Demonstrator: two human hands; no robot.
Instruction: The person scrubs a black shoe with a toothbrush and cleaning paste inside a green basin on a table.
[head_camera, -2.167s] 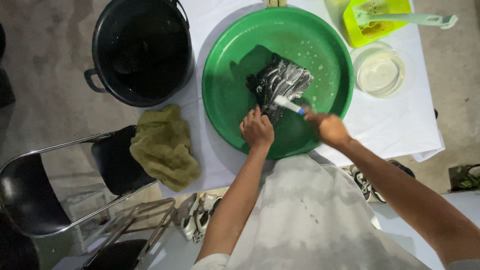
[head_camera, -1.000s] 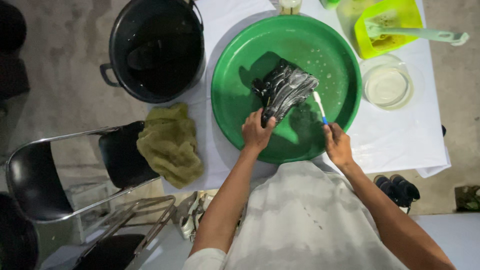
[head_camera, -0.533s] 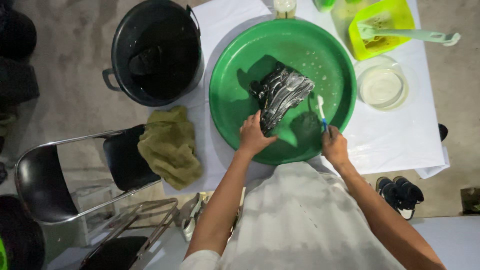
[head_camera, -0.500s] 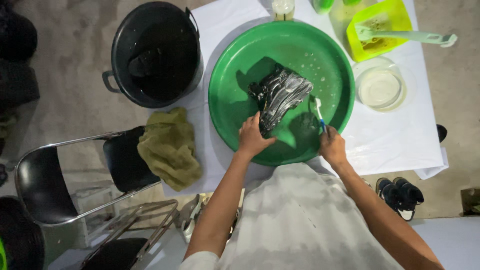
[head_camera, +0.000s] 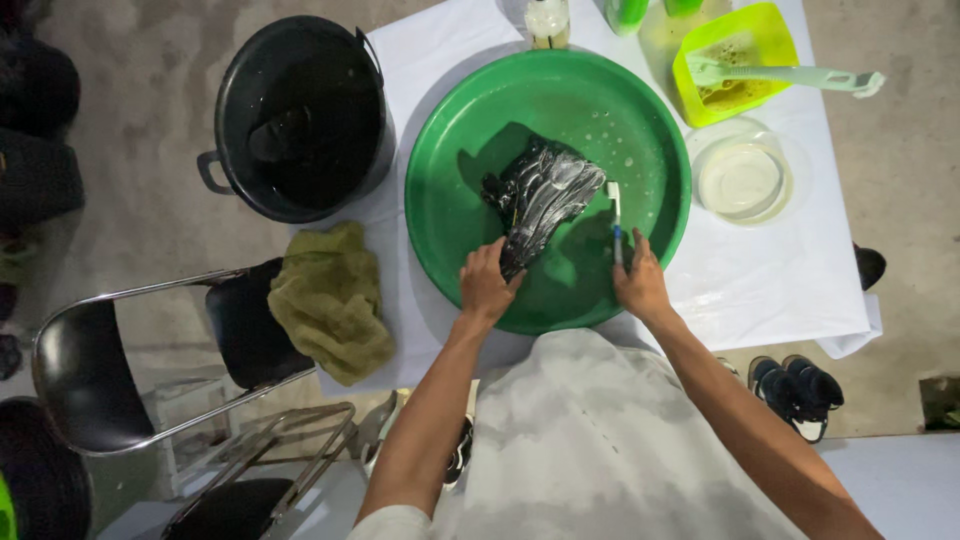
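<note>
Our left hand (head_camera: 487, 285) grips the wet black shoe (head_camera: 540, 200) in the green basin (head_camera: 450, 210); our right hand (head_camera: 640, 285) closes around a toothbrush (head_camera: 615, 215). The shoe looks soapy-slick and pliable, so its firmer sole edge seems the best hold.

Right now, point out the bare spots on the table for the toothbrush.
Bare white cloth lies right of the green basin, below the clear bowl. A smaller patch sits between black bucket and basin. The far edge is crowded: bottles, yellow tub.

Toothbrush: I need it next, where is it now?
In the head view, the toothbrush is in the right hand, over the green basin, right of the black shoe.
</note>
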